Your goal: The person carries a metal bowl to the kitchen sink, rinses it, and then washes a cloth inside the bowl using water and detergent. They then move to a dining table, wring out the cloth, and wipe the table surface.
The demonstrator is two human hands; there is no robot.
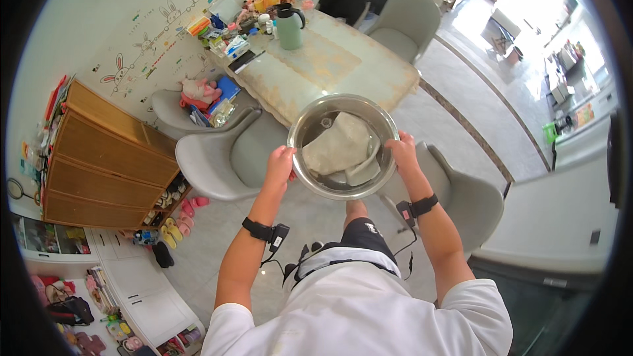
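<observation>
Between both hands is a round stainless steel basin [344, 194], held out in front of my body near the closest edge of the dining table. A pale, folded cloth [341, 143] lies in it, apparently in water. My left hand [281, 162] grips the basin's left rim, thumb on top. On the opposite side my right hand [401, 152] grips the right rim. The fingers under the rim are mostly hidden. Each forearm wears a black strap with a small device.
The dining table [366, 57] bears a green thermos jug [289, 29] and many small items at the wall side. Grey chairs stand at the left [212, 163], right [470, 198] and far side [408, 20]. Slippers [171, 231] lie by the wooden shoe cabinet [109, 158].
</observation>
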